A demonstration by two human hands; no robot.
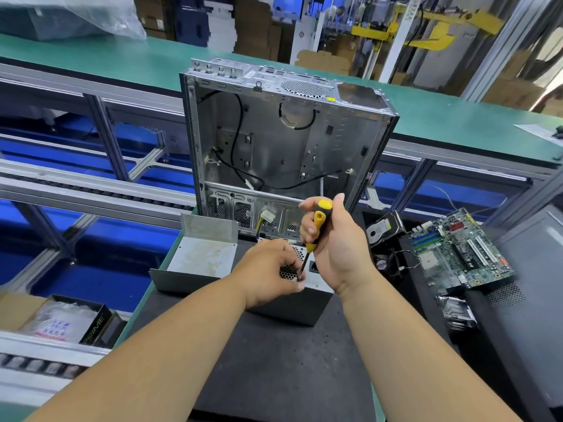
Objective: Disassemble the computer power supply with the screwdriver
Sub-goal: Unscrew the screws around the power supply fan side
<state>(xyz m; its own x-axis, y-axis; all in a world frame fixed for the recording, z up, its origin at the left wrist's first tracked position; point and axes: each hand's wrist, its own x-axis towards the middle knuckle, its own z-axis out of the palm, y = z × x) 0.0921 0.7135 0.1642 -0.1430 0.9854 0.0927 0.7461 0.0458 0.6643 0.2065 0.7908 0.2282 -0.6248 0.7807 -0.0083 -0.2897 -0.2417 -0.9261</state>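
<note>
The power supply [307, 303], a grey metal box with a honeycomb grille on top, lies on the black mat at the centre. My right hand [335, 248] grips the yellow and black screwdriver [316, 226] upright, its tip down on the top of the box by the grille. My left hand [268, 269] rests on the top of the supply with curled fingers around the shaft's tip. A bent grey metal cover [201, 260] lies against the box on its left.
An emptied computer case [335, 141] stands open just behind the supply. A motherboard [460, 248] and a hard drive [380, 228] lie to the right. A dark panel [533, 269] sits at far right. A cardboard box [61, 321] is lower left.
</note>
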